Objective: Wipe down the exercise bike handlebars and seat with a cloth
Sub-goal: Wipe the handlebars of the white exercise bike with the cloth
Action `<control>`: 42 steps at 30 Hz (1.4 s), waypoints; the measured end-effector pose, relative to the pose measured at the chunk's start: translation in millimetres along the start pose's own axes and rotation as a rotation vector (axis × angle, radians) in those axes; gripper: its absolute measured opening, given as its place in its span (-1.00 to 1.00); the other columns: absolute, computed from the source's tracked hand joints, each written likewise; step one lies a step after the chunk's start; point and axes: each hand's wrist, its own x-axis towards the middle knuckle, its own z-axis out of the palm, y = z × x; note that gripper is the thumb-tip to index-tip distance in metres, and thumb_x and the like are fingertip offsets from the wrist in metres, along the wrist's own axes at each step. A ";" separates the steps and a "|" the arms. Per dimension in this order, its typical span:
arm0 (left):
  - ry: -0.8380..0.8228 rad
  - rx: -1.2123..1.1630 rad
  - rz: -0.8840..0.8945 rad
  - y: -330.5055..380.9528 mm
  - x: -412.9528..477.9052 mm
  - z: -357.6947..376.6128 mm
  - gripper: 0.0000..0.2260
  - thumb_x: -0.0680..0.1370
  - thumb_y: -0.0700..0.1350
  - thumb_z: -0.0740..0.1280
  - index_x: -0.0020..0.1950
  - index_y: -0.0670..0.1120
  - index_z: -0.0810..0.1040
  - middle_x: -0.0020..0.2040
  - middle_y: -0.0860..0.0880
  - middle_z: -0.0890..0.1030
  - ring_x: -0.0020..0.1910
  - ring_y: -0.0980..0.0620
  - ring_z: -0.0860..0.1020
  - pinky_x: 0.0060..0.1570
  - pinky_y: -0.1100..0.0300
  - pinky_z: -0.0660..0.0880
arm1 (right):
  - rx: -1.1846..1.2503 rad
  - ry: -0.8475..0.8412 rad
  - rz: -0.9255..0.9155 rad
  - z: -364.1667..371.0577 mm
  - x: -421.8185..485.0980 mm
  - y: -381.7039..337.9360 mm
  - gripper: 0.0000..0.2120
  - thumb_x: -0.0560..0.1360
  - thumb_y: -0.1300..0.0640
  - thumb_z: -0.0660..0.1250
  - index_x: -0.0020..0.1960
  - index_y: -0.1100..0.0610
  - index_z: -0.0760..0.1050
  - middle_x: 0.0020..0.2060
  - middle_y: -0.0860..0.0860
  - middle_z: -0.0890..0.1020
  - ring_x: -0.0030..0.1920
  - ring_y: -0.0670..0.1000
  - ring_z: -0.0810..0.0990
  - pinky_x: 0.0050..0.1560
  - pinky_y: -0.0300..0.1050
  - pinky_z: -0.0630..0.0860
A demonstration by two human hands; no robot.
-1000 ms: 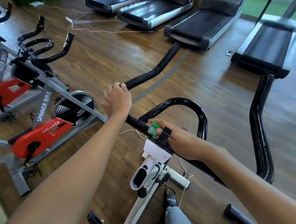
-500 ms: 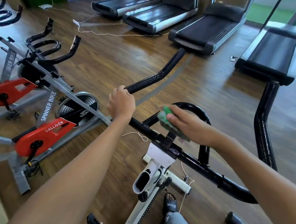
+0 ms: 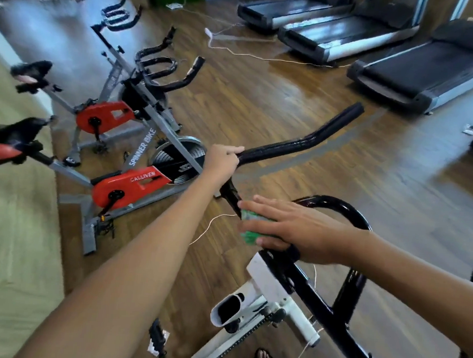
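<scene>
A person stands at a white exercise bike. The left hand (image 3: 222, 161) grips the black handlebar (image 3: 301, 142) where its left arm bends. The right hand (image 3: 296, 228), fingers straight and spread, presses a green cloth (image 3: 250, 226) flat onto the centre of the bar, just above the white stem (image 3: 268, 280). The seat is out of view (so probably not wiped yet). One risk: held only by a flat palm, the cloth could slide off the round bar and fall to the wooden floor (image 3: 262, 97).

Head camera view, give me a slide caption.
Left hand grips the handlebar while right hand presses green cloth on it.
</scene>
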 end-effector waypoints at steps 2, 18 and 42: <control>0.024 0.007 -0.001 -0.3 -0.8 1.7 -0.66 0.61 -0.30 0.22 0.28 -0.04 0.63 0.32 -0.07 0.58 0.14 -0.01 0.55 -0.02 0.29 0.40 | -0.044 -0.013 -0.006 -0.5 10.6 4.0 -0.53 0.69 -0.17 -0.09 0.59 -0.18 0.11 0.62 -0.12 -0.13 0.60 -0.03 -0.23 0.57 -0.08 -0.23; -0.100 -0.005 -0.095 -1.7 11.8 -14.8 -0.64 0.55 -0.35 0.31 0.25 -0.02 0.65 0.19 -0.05 0.63 0.14 0.02 0.50 0.17 0.25 0.34 | 0.027 -0.006 -0.053 3.0 60.1 4.3 -0.54 0.69 -0.14 -0.06 0.48 -0.04 0.38 0.59 -0.08 0.15 0.61 -0.01 -0.15 0.59 -0.11 -0.13; -0.130 -0.194 -0.161 -0.2 6.4 -18.3 -0.72 0.59 -0.25 0.30 0.25 -0.05 0.65 0.25 -0.05 0.62 0.22 -0.02 0.55 0.33 0.04 0.46 | 0.345 0.168 0.124 7.7 59.2 -1.0 -0.48 0.63 -0.05 0.28 0.52 -0.26 0.19 0.55 -0.20 0.15 0.50 -0.07 0.23 0.42 0.05 0.36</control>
